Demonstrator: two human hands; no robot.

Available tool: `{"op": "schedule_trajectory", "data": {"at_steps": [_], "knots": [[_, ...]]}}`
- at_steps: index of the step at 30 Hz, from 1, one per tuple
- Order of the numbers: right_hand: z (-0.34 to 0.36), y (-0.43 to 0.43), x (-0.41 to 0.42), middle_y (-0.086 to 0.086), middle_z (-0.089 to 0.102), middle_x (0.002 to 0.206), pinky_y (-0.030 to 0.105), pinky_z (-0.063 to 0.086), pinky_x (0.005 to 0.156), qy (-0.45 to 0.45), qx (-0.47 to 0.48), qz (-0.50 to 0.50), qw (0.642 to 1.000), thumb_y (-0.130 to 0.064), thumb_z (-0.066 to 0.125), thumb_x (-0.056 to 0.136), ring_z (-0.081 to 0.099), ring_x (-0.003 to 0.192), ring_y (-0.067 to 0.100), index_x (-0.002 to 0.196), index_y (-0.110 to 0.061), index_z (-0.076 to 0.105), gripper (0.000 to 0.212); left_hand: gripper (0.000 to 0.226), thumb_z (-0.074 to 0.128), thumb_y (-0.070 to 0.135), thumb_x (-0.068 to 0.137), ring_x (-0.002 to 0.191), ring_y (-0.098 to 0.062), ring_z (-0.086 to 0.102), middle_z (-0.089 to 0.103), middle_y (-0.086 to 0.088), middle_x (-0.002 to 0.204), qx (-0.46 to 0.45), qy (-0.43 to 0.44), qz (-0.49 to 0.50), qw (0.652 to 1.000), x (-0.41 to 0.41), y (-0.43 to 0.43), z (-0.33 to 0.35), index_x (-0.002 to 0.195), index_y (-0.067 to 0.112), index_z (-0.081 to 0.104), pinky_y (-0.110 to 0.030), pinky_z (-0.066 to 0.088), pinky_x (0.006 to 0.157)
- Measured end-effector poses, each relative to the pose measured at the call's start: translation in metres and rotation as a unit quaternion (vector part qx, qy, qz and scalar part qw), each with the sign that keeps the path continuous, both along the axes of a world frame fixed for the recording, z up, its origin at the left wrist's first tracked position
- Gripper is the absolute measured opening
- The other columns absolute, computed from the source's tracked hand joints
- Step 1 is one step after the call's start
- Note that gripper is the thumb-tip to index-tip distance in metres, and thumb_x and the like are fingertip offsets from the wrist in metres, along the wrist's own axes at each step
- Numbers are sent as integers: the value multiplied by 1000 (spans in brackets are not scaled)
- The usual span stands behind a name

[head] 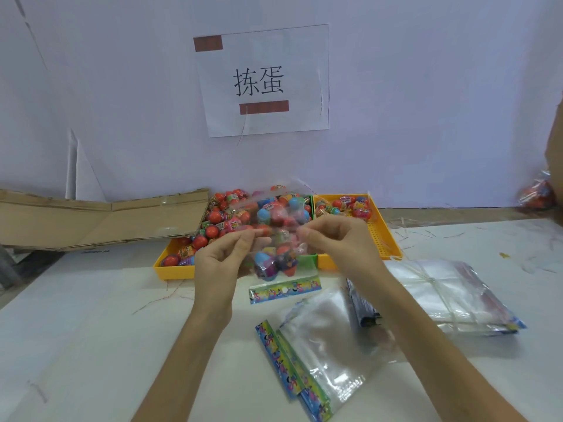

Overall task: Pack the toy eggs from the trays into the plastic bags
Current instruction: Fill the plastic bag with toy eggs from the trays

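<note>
A clear plastic bag with a colourful header strip hanging at its bottom is held up between both hands, above the table's middle. Several toy eggs lie inside it. My left hand pinches the bag's left edge and my right hand pinches its right edge. Behind the bag sit a yellow tray heaped with red and multicoloured toy eggs and a second yellow tray holding a few eggs at its far end.
Empty clear bags with colourful headers lie on the table near me. A tied stack of bags rests at right. Flattened cardboard leans at left. A filled bag of eggs sits far right by the wall.
</note>
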State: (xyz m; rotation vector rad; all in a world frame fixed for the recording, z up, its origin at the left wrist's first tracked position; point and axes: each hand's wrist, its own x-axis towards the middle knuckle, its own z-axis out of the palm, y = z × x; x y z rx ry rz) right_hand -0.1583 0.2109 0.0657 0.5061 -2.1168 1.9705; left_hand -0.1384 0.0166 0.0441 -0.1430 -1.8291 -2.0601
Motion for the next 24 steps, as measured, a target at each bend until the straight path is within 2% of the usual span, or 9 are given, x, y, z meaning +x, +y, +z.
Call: {"op": "schedule_trajectory", "data": {"at_steps": [4, 8, 10, 13, 15, 17, 19, 22, 24], "knots": [[3, 29, -13, 1, 76, 79, 30, 57, 67, -31, -31, -134, 990, -17, 72, 93, 69, 70, 15, 86, -20, 75, 8, 25, 63, 35, 88, 83, -20, 74, 79, -5, 92, 20, -19, 29, 999, -3, -4, -2, 98, 17, 77, -38, 61, 67], [-9, 57, -24, -10, 70, 85, 22, 48, 62, -9, 158, -268, 950, -14, 72, 90, 65, 81, 10, 83, -29, 72, 17, 19, 60, 28, 97, 81, -17, 75, 79, -2, 92, -5, -28, 21, 999, -5, -1, -5, 98, 16, 75, -31, 60, 65], [-17, 62, -28, -8, 71, 90, 31, 52, 69, -54, 251, -257, 931, -19, 70, 90, 64, 84, 12, 84, -29, 72, 12, 24, 61, 34, 91, 84, -19, 76, 79, -2, 93, -7, -32, 13, 999, -4, 1, -5, 99, 17, 76, -28, 61, 66], [-22, 62, -34, -8, 72, 104, 37, 46, 90, -107, 441, -229, 861, -40, 64, 95, 62, 96, 17, 99, -31, 75, 15, 22, 62, 36, 89, 88, -17, 76, 80, 0, 95, -11, -39, -4, 999, -3, 3, -6, 96, 22, 77, -23, 60, 64], [-21, 63, -35, -9, 71, 110, 38, 40, 93, -116, 467, -222, 848, -45, 60, 97, 59, 100, 17, 106, -33, 75, 21, 22, 62, 37, 88, 90, -18, 76, 80, 2, 96, -17, -46, -12, 999, -3, 3, -6, 97, 24, 78, -24, 61, 65], [-21, 62, -34, -9, 71, 112, 37, 43, 92, -105, 449, -221, 859, -42, 65, 95, 59, 98, 15, 107, -32, 75, 19, 23, 63, 41, 85, 91, -23, 76, 79, 3, 98, -23, -58, -18, 998, -2, 4, -6, 95, 28, 79, -32, 63, 69], [-19, 60, -31, -9, 72, 105, 35, 52, 86, -57, 342, -245, 905, -36, 73, 89, 62, 93, 11, 104, -30, 77, 16, 25, 63, 45, 82, 90, -28, 75, 79, 4, 100, -29, -67, -25, 997, -2, 4, -6, 94, 30, 80, -43, 62, 74], [1, 54, -21, -15, 72, 91, 22, 53, 68, 72, 111, -248, 960, -25, 83, 83, 66, 82, 5, 100, -29, 75, 20, 28, 64, 45, 81, 89, -23, 77, 79, 3, 100, -26, -67, -37, 997, -1, 5, -5, 98, 29, 79, -35, 63, 66], [15, 45, -9, -12, 74, 93, 18, 55, 72, 143, 16, -180, 973, -19, 85, 80, 69, 87, 7, 100, -33, 73, 27, 31, 64, 43, 82, 88, -21, 77, 79, 3, 100, -26, -66, -39, 997, 0, 6, -4, 103, 25, 78, -29, 62, 61]]}}
